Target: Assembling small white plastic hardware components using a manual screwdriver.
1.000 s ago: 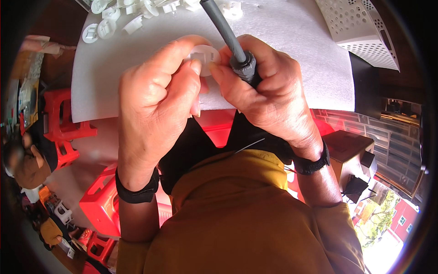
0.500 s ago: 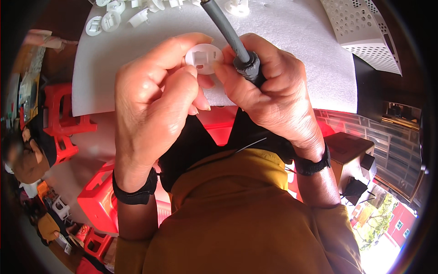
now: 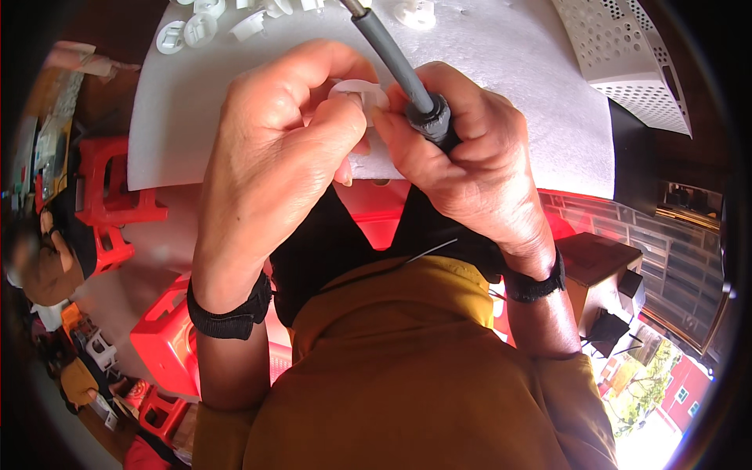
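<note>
My left hand [image 3: 294,137] is closed, its thumb and fingers pinching a small round white plastic part [image 3: 356,88]. The part is tilted, and my left thumb covers some of its face. My right hand [image 3: 474,149] is wrapped round the dark collared end of a grey rod-shaped tool [image 3: 395,59]. The tool points up and away to the left, and bare metal shows at its far end. My right thumb and forefinger tip also reach the right edge of the white part. Both hands are above the near part of a table covered with a white foam sheet [image 3: 540,133].
Several similar white parts [image 3: 201,30] lie at the far left of the sheet, and another white piece [image 3: 415,13] lies at the far middle. A perforated white box [image 3: 627,74] stands at the right edge. Red stools [image 3: 106,180] stand at the left, where another person [image 3: 43,262] sits.
My left hand has moved slightly up and right, rotating the white part so that its face tilts. My left thumb now covers more of it. The right hand and tool have shifted slightly.
</note>
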{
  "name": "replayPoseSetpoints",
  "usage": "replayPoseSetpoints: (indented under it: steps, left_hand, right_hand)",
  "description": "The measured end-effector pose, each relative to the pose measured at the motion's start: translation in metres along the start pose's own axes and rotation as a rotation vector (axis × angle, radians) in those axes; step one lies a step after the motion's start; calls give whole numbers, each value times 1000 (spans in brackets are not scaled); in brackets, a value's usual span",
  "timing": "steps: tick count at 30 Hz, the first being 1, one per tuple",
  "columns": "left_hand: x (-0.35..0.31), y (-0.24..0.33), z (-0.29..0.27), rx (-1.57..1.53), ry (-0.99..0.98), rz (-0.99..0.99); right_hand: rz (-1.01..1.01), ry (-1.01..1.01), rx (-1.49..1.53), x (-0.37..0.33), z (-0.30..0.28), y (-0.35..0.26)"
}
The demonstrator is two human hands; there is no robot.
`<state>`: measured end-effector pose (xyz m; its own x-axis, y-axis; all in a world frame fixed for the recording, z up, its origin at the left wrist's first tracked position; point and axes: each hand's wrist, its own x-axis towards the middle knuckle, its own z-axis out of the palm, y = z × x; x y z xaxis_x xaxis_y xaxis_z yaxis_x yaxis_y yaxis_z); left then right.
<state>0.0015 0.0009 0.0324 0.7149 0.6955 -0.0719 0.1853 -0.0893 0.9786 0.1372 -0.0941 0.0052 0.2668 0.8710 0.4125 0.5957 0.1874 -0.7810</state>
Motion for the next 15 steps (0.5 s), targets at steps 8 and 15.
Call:
replayPoseSetpoints:
  steps: [8, 15]
  left_hand:
    - [3, -4, 0, 46, -37, 15]
    - [-4, -5, 2, 158, 0, 111]
  right_hand:
    - [-104, -15, -69, -3, 0, 2]
    - [-98, -23, -79, -4, -1, 1]
